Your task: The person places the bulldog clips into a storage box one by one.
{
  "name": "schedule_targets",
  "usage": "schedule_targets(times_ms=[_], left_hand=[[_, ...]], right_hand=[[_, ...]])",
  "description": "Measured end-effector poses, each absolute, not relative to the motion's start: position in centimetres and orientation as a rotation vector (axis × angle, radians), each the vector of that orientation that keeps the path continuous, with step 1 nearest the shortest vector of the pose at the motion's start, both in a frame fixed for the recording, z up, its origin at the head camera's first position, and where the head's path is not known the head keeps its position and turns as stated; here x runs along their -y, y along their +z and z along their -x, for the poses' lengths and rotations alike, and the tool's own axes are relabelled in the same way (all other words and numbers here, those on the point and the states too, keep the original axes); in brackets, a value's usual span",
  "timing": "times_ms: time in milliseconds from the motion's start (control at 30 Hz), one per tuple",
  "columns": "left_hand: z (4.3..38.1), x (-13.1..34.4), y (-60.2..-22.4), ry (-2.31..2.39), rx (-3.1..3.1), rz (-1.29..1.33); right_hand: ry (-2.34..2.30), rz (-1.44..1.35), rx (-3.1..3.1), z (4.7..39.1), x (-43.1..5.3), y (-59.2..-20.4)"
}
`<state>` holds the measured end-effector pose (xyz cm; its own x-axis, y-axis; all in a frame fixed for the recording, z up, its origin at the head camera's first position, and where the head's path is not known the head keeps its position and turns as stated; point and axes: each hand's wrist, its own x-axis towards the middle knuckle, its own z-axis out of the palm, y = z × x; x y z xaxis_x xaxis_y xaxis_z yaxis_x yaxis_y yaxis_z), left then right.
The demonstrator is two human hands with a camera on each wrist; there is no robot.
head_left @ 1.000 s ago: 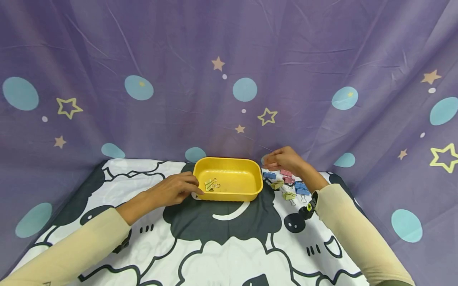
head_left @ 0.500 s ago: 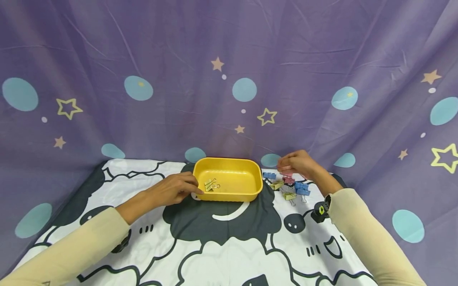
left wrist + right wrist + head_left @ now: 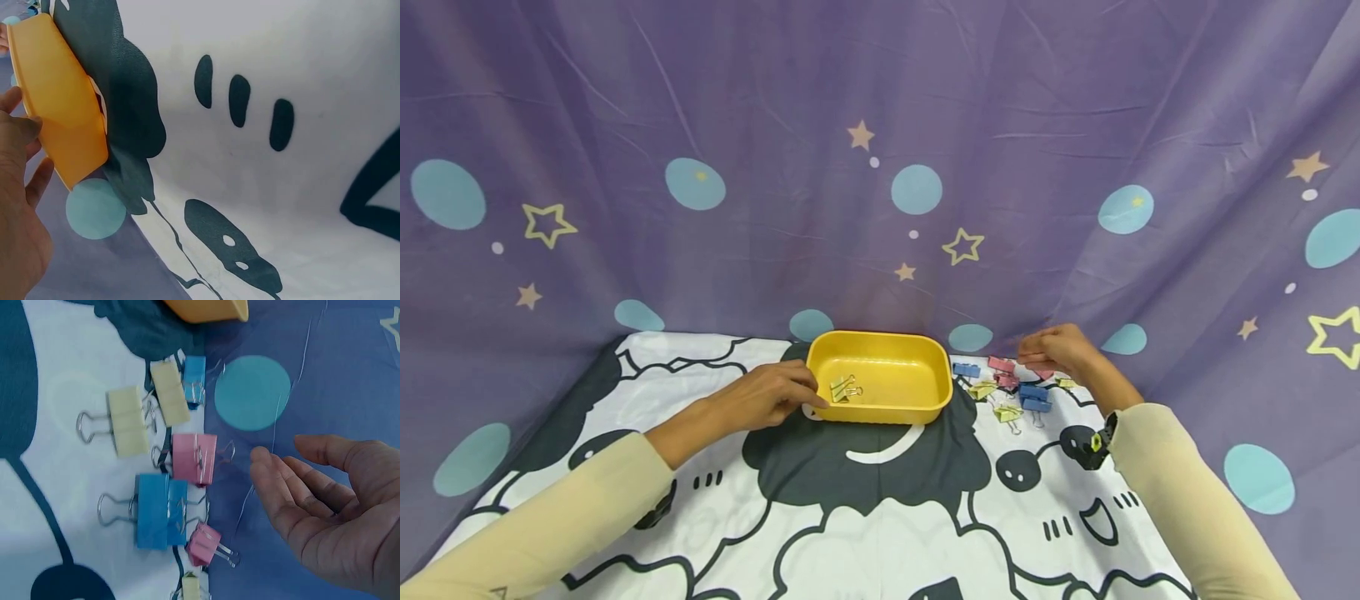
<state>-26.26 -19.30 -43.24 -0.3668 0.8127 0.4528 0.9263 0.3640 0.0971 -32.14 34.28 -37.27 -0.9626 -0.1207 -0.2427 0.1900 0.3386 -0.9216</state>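
A yellow tray [image 3: 880, 414] stands at the back middle of the cloth, with a few yellow binder clips [image 3: 842, 390] at its left end. My left hand [image 3: 775, 396] grips the tray's left end; in the left wrist view, thumb and fingers lie at the rim. To the right of the tray lies a group of binder clips: blue [image 3: 152, 509], pink [image 3: 194, 458] and pale yellow [image 3: 128, 422]. My right hand [image 3: 1060, 348] hovers above the back right of this group. Its fingers [image 3: 272, 481] are loosely curved and hold nothing, apart from the clips.
A white cloth [image 3: 880, 542] with black cartoon drawings covers the table. Right behind it hangs a purple curtain [image 3: 820, 275] with stars and blue spots. A small blue clip [image 3: 966, 369] lies close to the tray's right end.
My right hand has moved rightward and slightly down, away from the tray's side, uncovering pink and yellow clips. My left hand and the tray stay in place.
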Motion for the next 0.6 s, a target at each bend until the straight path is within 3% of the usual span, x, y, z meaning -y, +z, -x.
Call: schedule_targets(times_ms=[367,600], left_hand=[[26.3,19.2,-43.1,-0.484,2.334,1.525],[26.2,19.2,-43.0,-0.475,2.345,1.514]], right_hand=[[-1.632,-0.28,-2.384,31.5,-35.7,-37.3],[-1.548,-0.271,-2.47,31.6,-37.2,-38.1]])
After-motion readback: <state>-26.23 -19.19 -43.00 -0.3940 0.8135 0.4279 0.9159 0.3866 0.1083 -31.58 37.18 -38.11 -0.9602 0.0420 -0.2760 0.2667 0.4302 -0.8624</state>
